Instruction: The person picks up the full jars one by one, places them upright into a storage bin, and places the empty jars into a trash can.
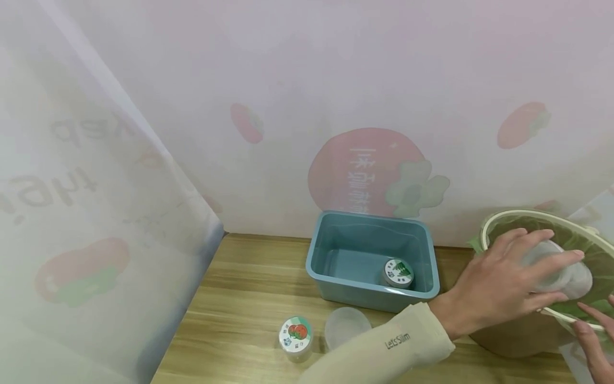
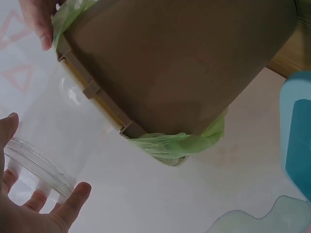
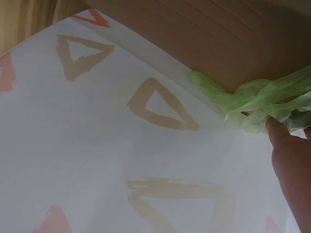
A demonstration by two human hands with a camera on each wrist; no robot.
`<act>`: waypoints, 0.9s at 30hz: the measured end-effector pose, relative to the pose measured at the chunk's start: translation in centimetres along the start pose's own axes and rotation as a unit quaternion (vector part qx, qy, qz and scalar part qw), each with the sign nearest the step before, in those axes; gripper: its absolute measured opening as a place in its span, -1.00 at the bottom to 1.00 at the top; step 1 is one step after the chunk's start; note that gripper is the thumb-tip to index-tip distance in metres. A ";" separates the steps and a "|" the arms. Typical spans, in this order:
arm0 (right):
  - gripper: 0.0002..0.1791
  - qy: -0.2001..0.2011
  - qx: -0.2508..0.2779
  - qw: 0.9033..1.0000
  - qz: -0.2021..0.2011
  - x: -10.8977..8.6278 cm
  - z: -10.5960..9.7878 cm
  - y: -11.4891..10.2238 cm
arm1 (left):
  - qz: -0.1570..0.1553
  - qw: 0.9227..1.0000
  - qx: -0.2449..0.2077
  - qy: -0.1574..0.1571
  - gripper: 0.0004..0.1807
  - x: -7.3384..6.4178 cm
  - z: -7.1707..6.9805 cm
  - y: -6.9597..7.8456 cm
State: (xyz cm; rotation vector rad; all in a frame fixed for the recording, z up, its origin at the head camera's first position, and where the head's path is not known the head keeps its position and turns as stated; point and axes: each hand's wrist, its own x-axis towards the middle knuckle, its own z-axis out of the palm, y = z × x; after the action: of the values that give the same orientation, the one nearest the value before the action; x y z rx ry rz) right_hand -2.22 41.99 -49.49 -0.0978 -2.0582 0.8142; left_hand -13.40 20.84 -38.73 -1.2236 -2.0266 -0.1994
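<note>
My left hand (image 1: 510, 277) grips a clear plastic tub (image 1: 571, 274) with spread, curved fingers, over the mouth of the brown trash bin (image 1: 518, 336). In the left wrist view, the clear rim of the tub (image 2: 36, 162) shows between the thumb and fingers. At the right edge of the head view, my right hand (image 1: 597, 336) is partly cut off. It holds the bin's rim, and one finger presses the green bin liner (image 3: 262, 99) in the right wrist view. The tub's contents cannot be made out.
A blue plastic basket (image 1: 374, 296) stands left of the bin, holding a small round container with a green-picture lid (image 1: 398, 272). In front of it are a tomato-lidded container (image 1: 295, 336) and a translucent round lid (image 1: 346, 326) on the wooden table (image 1: 230, 320). A printed cloth (image 1: 268, 186) hangs behind.
</note>
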 end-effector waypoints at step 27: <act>-0.60 -0.017 -0.006 1.000 0.017 -0.6 -0.5 0.2 | -0.007 0.990 0.049 -0.133 -0.21 1.9 3.0 2.6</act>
State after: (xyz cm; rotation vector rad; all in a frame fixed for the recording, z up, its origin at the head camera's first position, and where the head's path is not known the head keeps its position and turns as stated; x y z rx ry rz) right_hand -1.52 42.17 -49.84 -0.1268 -2.0985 0.8284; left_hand -13.32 24.94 -40.22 -1.2277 -2.2445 0.0611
